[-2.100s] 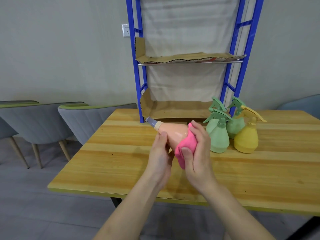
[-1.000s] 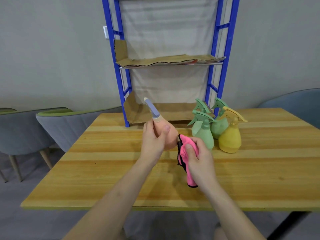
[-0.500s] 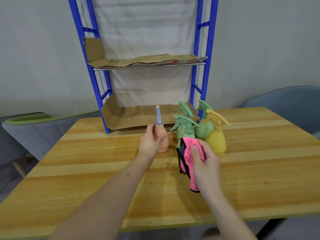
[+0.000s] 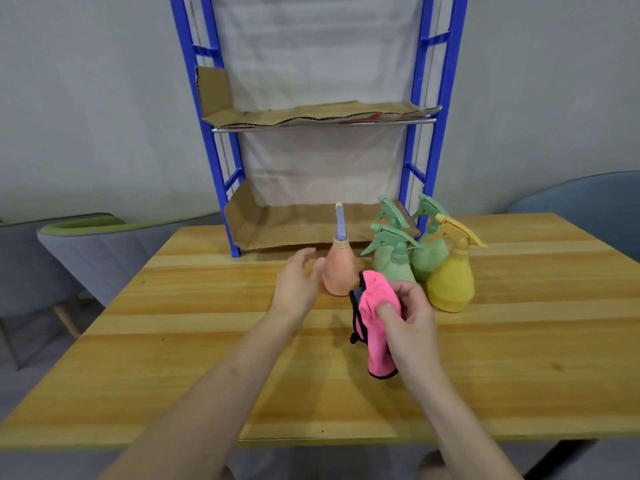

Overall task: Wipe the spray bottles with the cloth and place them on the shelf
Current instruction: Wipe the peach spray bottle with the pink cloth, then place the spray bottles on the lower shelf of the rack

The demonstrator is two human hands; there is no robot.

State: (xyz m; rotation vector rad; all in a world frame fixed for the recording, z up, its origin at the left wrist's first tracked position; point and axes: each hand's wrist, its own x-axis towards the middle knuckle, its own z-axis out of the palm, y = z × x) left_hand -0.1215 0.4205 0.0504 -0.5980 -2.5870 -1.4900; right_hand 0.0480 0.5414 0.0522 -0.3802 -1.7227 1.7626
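Note:
A peach spray bottle (image 4: 340, 268) with a lilac trigger head stands upright on the wooden table (image 4: 207, 358), in front of the blue shelf (image 4: 221, 188). My left hand (image 4: 298, 284) hovers just left of the bottle, fingers spread, thumb near its side, holding nothing. My right hand (image 4: 410, 317) grips a bunched pink cloth (image 4: 375, 327) with black trim, in front of the bottles. Three green spray bottles (image 4: 394, 263) and a yellow one (image 4: 450, 282) stand clustered to the right of the peach bottle.
The shelf has two cardboard-lined levels, the lower one (image 4: 298, 225) at table height and the upper one (image 4: 311, 114) above it. Grey chairs stand at the left (image 4: 90, 251) and at the right (image 4: 588, 209) of the table.
The peach bottle went from tilted in my left hand to standing on the table, and my left hand has let go of it. The cloth came off the bottle and stays in my right hand.

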